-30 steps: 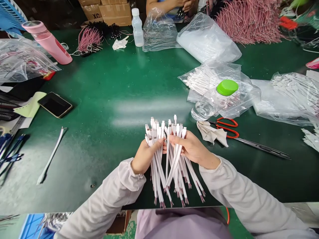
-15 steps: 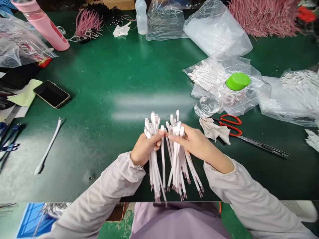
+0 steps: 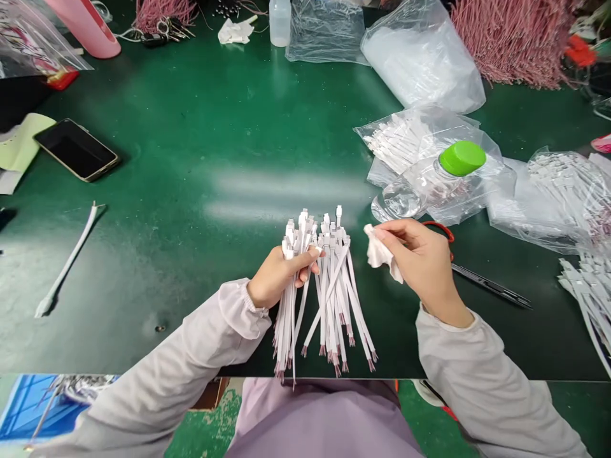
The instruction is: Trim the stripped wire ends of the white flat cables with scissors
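Note:
My left hand (image 3: 284,273) is closed round a bundle of white cables (image 3: 285,324), whose connector ends point away from me and whose stripped wire ends hang toward the table's front edge. Beside it, another loose bunch of white cables (image 3: 337,299) lies fanned out on the green table. My right hand (image 3: 420,261) pinches a crumpled white cloth or tissue (image 3: 380,251), lifted to the right of the bunch. Scissors with red handles (image 3: 443,230) lie partly hidden behind that hand.
A clear bottle with a green cap (image 3: 462,158) rests on plastic bags of white cables (image 3: 398,137) at the right. One single white cable (image 3: 67,261) and a phone (image 3: 76,149) lie at the left. Pink wires (image 3: 513,44) are heaped at the back right.
My right hand has left the cables, moved right and picked up the crumpled white cloth or tissue. The left hand keeps its hold on its bundle. The view has shifted somewhat.

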Demonstrator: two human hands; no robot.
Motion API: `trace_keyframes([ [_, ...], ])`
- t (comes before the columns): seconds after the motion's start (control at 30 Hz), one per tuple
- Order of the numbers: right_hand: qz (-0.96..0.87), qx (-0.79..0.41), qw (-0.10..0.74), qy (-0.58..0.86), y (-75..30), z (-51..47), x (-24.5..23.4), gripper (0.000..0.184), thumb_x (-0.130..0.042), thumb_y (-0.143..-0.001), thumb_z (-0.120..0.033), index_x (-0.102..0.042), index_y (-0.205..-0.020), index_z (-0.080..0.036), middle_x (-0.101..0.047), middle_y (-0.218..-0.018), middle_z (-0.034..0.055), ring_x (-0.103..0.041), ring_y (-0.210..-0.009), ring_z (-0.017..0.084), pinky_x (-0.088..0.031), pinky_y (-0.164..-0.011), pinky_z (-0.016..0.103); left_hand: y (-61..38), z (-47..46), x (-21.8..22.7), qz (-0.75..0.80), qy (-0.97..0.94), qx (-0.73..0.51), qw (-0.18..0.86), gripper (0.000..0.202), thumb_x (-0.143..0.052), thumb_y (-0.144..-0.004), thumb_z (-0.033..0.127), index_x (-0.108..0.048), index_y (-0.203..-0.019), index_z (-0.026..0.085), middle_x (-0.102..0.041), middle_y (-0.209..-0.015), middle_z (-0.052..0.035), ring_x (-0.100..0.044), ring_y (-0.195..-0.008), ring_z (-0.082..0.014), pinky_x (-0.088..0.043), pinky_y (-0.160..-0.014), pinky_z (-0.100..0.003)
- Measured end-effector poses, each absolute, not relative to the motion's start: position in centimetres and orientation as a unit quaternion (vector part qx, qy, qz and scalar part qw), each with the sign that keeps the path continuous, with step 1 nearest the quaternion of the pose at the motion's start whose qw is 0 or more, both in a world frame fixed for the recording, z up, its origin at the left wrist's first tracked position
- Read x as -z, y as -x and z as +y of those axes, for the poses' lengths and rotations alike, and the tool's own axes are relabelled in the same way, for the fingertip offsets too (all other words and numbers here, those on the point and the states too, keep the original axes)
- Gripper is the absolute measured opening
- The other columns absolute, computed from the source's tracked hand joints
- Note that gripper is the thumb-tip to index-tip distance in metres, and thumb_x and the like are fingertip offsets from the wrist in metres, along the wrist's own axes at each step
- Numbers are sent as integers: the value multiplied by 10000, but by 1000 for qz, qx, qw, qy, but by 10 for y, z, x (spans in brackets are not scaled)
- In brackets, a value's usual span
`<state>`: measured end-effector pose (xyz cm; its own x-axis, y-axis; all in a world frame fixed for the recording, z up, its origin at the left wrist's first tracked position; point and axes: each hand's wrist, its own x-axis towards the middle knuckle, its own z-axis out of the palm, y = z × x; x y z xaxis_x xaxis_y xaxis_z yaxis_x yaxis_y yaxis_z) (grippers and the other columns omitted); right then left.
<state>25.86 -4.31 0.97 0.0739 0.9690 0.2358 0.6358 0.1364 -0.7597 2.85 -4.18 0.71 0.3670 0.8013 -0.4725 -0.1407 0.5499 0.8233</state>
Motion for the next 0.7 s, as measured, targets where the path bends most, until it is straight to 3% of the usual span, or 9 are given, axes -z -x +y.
trace_keyframes([
  [0.07,-647,-316,381,580,-238,-44,-22,143,-628,-842,-325,-683,-847,-193,-681,-808,31,-627,-731,165,-483,-673,283,-29,-42,-7,471,-360,-308,744,298,-701,-753,380,-615,-631,122,-503,-474,26,-384,-412,-46,-322,-417,-196],
  [0.17,-681,-360,339,540,-215,-42,-31,117,-640,-828,-297,-695,-840,-195,-678,-816,25,-626,-749,158,-480,-683,272,-30,-42,-6,474,-362,-310,740,283,-694,-748,345,-582,-604,128,-505,-486,31,-375,-400,-39,-302,-393,-185],
  [0.33,-731,-326,258,541,-205,-38,-30,82,-603,-827,-195,-679,-794,-191,-660,-787,12,-596,-694,133,-453,-641,252,-30,-42,-1,464,-369,-314,741,227,-683,-736,300,-574,-637,127,-542,-548,21,-393,-410,-39,-299,-378,-177],
  [0.5,-768,-291,229,523,-201,-36,-28,138,-556,-822,-117,-606,-710,-180,-617,-741,-2,-575,-693,123,-415,-636,237,-29,-43,3,461,-387,-309,736,219,-676,-739,288,-563,-643,126,-538,-551,19,-391,-420,-40,-286,-372,-173],
  [0.7,-787,-186,186,558,-194,-28,-23,125,-557,-793,-89,-582,-695,-162,-601,-750,45,-569,-746,181,-405,-681,287,-29,-43,4,458,-437,-276,724,258,-697,-739,330,-561,-641,133,-503,-529,40,-381,-400,-40,-287,-369,-184],
])
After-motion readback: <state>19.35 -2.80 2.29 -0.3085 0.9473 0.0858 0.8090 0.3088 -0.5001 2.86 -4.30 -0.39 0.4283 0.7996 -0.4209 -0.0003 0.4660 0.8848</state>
